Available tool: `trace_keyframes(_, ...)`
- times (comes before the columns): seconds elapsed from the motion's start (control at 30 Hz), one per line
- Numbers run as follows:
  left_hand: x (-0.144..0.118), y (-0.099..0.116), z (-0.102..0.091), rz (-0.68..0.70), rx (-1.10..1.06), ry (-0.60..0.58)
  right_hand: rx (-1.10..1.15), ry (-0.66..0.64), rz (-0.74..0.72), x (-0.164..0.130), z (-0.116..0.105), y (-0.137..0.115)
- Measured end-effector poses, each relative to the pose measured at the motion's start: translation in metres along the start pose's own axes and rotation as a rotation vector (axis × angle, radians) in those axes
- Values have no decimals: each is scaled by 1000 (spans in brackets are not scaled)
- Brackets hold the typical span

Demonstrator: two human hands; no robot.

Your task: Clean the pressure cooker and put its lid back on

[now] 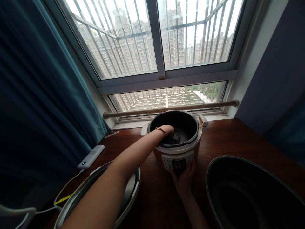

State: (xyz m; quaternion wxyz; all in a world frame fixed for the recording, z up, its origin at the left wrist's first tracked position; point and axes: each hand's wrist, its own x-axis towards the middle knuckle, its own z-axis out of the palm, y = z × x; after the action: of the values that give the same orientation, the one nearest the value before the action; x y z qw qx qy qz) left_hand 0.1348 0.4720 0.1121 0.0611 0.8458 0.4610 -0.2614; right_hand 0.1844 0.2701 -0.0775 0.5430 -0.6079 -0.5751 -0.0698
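Note:
An electric pressure cooker [158, 159] with a white rim stands lidless on the table near the window. My left hand [168, 129] reaches down inside it, a thin bracelet at the wrist. Its fingers are bent and partly hidden. Under them shows a dark grey, ridged lump [175, 137] that I cannot make out. My right hand [184, 179] grips the cooker's lower front, thumb and fingers on either side of its dark display [179, 164]. Below my left forearm lies a round lid-like piece [137, 187] with a pale rim, largely covered by the arm.
A large dark inner pot [215, 159] is at the right on the brown wooden table [221, 136]. A white power bank [91, 157] with a white cable [68, 184] lies left. Behind are a rail [143, 112] and barred window; a blue curtain [59, 79] hangs left.

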Motion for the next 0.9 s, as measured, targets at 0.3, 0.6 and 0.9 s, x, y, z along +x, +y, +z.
trace_keyframes(0.3, -6, 5, 3, 142, -12, 71, 15, -1, 8, 0, 1, 1)
trace_keyframes(0.6, -3, 9, 5, 332, -277, -136, 1, -9, 11, 0, 0, 0)
trace_keyframes(0.9, 6, -5, 6, 57, -197, -297, 4, -1, 9, 1, 0, 0)
